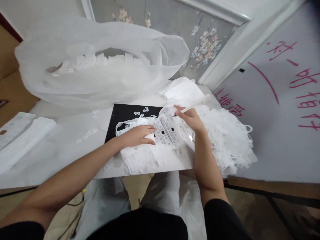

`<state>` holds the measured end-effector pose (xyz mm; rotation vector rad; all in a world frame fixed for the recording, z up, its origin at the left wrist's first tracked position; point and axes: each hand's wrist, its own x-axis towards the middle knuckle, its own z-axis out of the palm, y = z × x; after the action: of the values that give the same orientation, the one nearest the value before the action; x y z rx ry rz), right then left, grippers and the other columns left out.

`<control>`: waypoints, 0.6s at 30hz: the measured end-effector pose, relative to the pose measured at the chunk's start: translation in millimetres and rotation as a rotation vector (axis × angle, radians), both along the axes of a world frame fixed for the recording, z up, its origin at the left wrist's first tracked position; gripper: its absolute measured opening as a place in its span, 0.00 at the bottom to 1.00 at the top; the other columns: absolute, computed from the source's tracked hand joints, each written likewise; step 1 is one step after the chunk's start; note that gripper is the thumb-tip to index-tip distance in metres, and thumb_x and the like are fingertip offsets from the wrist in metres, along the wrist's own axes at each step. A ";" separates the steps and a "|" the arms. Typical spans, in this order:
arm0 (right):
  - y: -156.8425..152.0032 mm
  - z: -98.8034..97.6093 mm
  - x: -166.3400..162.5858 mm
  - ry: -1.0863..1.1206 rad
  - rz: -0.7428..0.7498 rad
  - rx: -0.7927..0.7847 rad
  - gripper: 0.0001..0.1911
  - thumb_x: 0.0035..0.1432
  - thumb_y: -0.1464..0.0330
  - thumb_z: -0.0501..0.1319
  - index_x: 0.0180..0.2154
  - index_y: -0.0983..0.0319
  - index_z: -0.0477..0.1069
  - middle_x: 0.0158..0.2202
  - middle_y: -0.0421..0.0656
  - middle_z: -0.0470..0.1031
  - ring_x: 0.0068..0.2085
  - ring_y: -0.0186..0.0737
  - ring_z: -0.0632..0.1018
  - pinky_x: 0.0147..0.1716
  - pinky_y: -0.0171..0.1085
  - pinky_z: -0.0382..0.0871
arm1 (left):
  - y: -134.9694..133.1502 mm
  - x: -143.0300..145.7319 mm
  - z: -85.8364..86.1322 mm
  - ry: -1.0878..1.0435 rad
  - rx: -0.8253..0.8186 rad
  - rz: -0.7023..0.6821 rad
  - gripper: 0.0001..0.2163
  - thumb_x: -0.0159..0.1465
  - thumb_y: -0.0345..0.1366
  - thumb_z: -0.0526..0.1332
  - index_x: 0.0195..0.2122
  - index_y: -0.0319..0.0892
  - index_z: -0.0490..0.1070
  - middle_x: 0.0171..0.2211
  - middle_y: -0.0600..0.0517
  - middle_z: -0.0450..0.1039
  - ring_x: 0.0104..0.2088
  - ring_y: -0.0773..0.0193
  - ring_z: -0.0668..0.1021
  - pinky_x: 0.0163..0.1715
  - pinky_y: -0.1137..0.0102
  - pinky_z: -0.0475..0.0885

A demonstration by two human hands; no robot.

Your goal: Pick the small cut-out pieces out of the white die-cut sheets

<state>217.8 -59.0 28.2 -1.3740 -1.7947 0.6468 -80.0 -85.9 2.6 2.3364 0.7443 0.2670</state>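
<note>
My left hand (140,136) lies spread over white perforated sheets (163,128), its fingertips near one of the small square openings. The sheets are thin, with rows of round and square cut-outs. At their far right part, my right hand (188,118) is closed around a slim white pen-like tool (197,102); its tip is too small to make out. Beneath the sheets lies a black board (120,111). Small square rings (142,115) are scattered on its bare part. A white stack (140,158) lies near the table edge, just in front of my left hand.
A heap of white cut pieces (225,140) sits at the right, against the marked whiteboard (275,110). A large translucent bag (100,86) stands open at the back. Folded white strips (27,140) lie at left, and loose square scraps (87,133) dot the table (67,160).
</note>
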 end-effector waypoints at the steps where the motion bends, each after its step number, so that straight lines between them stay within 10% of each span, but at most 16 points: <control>1: 0.0 -0.8 -6.9 0.004 -0.037 0.125 0.14 0.62 0.57 0.61 0.32 0.61 0.77 0.42 0.48 0.80 0.53 0.54 0.77 0.48 0.51 0.73 | -0.1 0.5 0.4 0.004 0.006 0.003 0.27 0.67 0.52 0.60 0.61 0.39 0.69 0.66 0.43 0.62 0.68 0.54 0.63 0.67 0.63 0.56; 6: -0.1 -2.7 -18.6 -0.023 -0.167 0.376 0.14 0.66 0.58 0.57 0.37 0.59 0.75 0.55 0.50 0.74 0.61 0.53 0.71 0.54 0.55 0.70 | 0.2 0.9 0.7 -0.006 0.032 0.000 0.22 0.68 0.54 0.58 0.46 0.39 0.77 0.67 0.44 0.60 0.68 0.55 0.62 0.67 0.65 0.55; 18: 31.3 -52.7 -26.8 -0.062 0.025 -0.080 0.17 0.59 0.55 0.62 0.31 0.62 0.76 0.28 0.40 0.76 0.32 0.39 0.74 0.35 0.38 0.69 | 10.6 11.2 -2.0 0.027 0.251 0.065 0.24 0.69 0.55 0.55 0.28 0.39 0.73 0.64 0.46 0.67 0.57 0.50 0.73 0.58 0.62 0.65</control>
<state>191.0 -27.7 -24.5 -1.4409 -1.8553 0.7027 -68.8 -75.3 0.7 2.5582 0.8424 0.3776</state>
